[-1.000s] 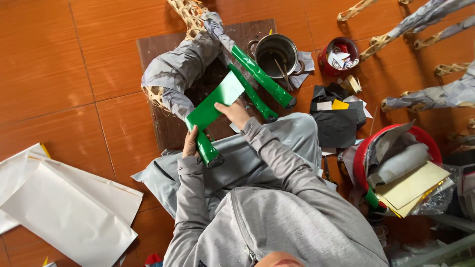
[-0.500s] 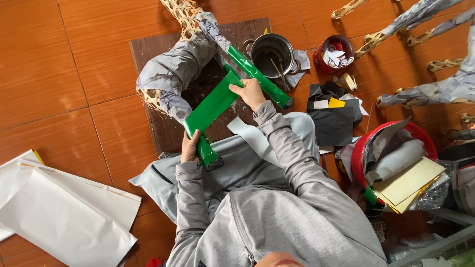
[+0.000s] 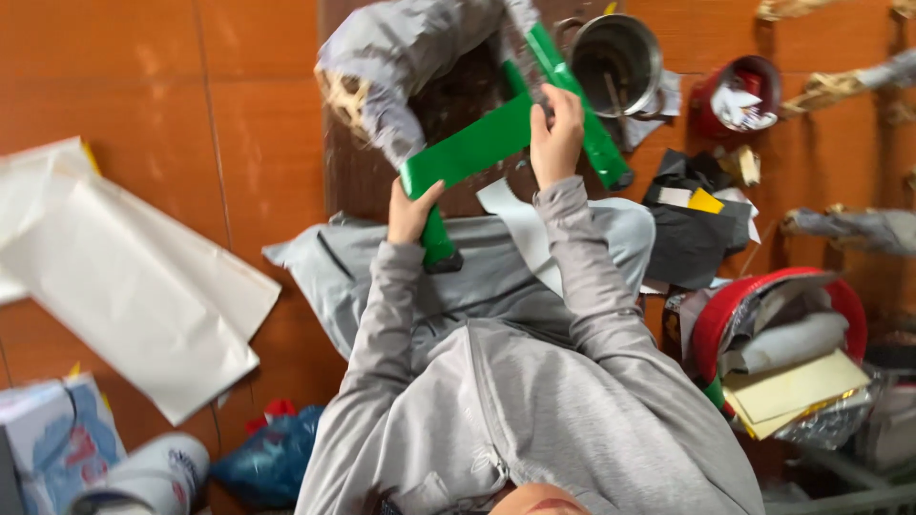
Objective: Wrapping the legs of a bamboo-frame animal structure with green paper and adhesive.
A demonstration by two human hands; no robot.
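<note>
The person holds a strip of green paper (image 3: 468, 151) stretched between the two hands, above a dark board (image 3: 358, 172) that lies on the orange tiled floor (image 3: 143, 86). The left hand (image 3: 412, 212) is closed on the lower end of the strip, the thumb on top and the fingers under it, and the right hand (image 3: 557, 135) is closed on the upper end, near the place where the strip meets a long green covered stick (image 3: 577, 105). So the strip runs slanting from one grip to the other, tight and flat, with its middle free in the air. Just behind it there is a frame wrapped in grey paper (image 3: 405, 57), with some bare woven cane (image 3: 345, 93) showing at its left side. I judge that the step in hand is the laying of this strip onto the frame — the paper is held ready but, as far as I can see, not yet pressed down. The next move calls for both hands to keep the strip tight and lower it evenly, so that it does not wrinkle or stick in a wrong place. A metal pot (image 3: 615, 52) with a stick inside stands close beside the right hand, and white sheets (image 3: 143, 286) lie well apart on the left.
</note>
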